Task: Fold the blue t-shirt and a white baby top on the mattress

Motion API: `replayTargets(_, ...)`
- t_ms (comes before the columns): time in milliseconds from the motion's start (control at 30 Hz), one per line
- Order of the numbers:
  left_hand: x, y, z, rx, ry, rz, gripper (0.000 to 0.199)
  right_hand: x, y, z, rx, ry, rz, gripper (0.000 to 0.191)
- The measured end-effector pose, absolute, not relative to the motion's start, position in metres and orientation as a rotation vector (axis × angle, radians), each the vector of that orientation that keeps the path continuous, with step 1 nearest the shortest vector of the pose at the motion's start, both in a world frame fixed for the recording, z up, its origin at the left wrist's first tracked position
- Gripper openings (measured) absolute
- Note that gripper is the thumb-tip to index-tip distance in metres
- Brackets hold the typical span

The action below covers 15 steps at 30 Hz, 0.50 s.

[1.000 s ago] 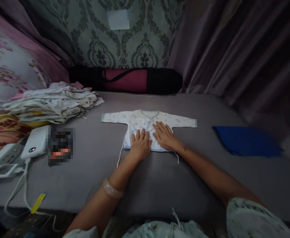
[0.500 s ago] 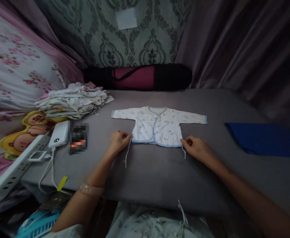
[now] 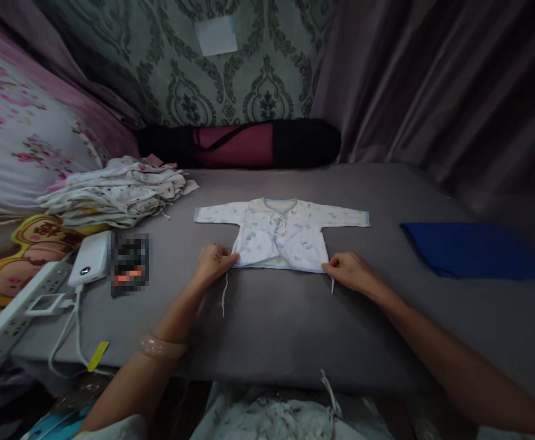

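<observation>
A small white baby shirt (image 3: 276,235) with blue trim and a pale blue print lies spread on the grey bed surface, sleeves stretched out to both sides. Its front is tied with a thin string near the chest. My left hand (image 3: 216,264) pinches the shirt's lower left corner, and a white string hangs below those fingers. At the lower right corner, my right hand (image 3: 350,272) pinches the hem, with another short string dangling beside it. The front panels part a little at the bottom, showing the inside of the back.
Left of the shirt sits a pile of folded baby clothes (image 3: 116,189). Nearer are a white power bank (image 3: 91,260), a power strip (image 3: 20,315) and cables. Blue folded cloth (image 3: 469,250) lies at right. A black and maroon long bag (image 3: 237,145) rests against the wall.
The view has shifted slightly to the right. The shirt's front panels at the hem have parted and lifted a little, while both hands keep hold of the corners.
</observation>
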<state>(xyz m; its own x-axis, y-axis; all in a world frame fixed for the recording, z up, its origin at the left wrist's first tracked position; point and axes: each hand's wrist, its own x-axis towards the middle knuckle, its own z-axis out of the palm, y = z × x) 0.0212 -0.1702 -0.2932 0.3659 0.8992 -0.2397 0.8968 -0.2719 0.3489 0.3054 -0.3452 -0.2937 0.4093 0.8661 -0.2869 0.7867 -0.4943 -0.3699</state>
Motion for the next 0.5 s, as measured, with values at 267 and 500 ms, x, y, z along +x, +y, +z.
replayTargets(267, 0.03, -0.156, -0.303, 2.54, 1.352, 0.468, 0.031, 0.303, -0.318, -0.292, -2.211, -1.735, 0.255, 0.032)
replayTargets(500, 0.09, -0.158, -0.34, 2.953, 0.894, 0.402, 0.047, 0.242, -0.252, -0.321, -2.102, -1.987, 0.155, 0.059)
